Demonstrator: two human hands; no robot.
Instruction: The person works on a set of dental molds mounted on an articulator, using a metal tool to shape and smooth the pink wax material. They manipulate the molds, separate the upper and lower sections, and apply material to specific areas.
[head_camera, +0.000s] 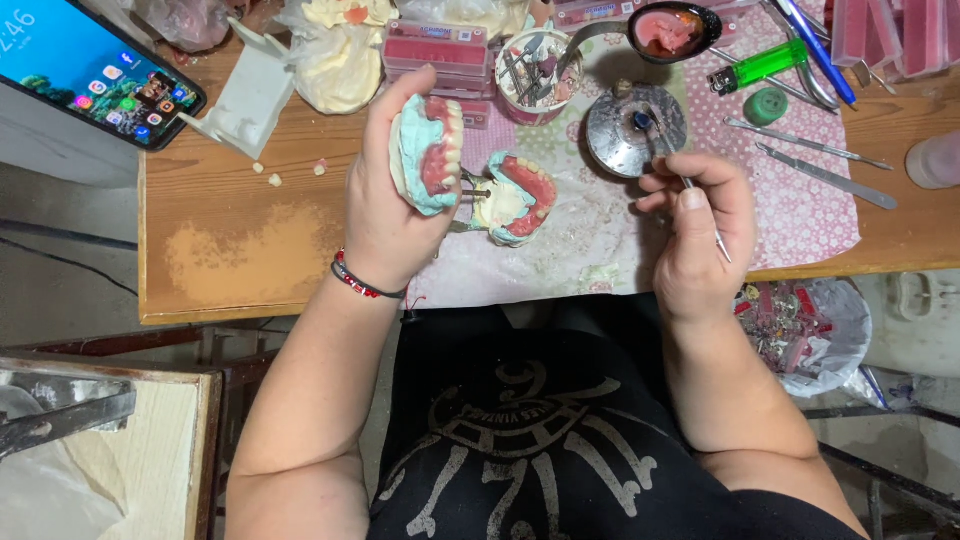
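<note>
Left hand (385, 205): raised above the table (240, 255), fingers wrapped round a denture model (428, 152), a pale green cast bearing pink wax gum and a row of teeth, turned toward the camera. Right hand (698, 225): closed in a pen grip on a thin metal instrument (700, 205), its tip reaching toward the round metal burner (634, 128); whether the tip touches the burner cannot be made out.

Second denture model (515, 198): same colours, resting on the patterned cloth (800, 200) just beside the left hand, joined to a hinged metal frame.

Other items: cup of small tools (530, 75), stacked pink wax boxes (435, 55), spoon holding pink wax (665, 30), green lighter (760, 65), further metal instruments (820, 160) on the cloth, white plaster pieces (250, 95), smartphone (95, 70) at the table corner, plastic bag of scraps (805, 325) below the table edge.

Risks, as judged: the held model is gripped at its base only, so a slackened hold could drop it and chip the teeth. An overheated tip could smear the soft wax. A sleeve or cloth near the burner might scorch.
</note>
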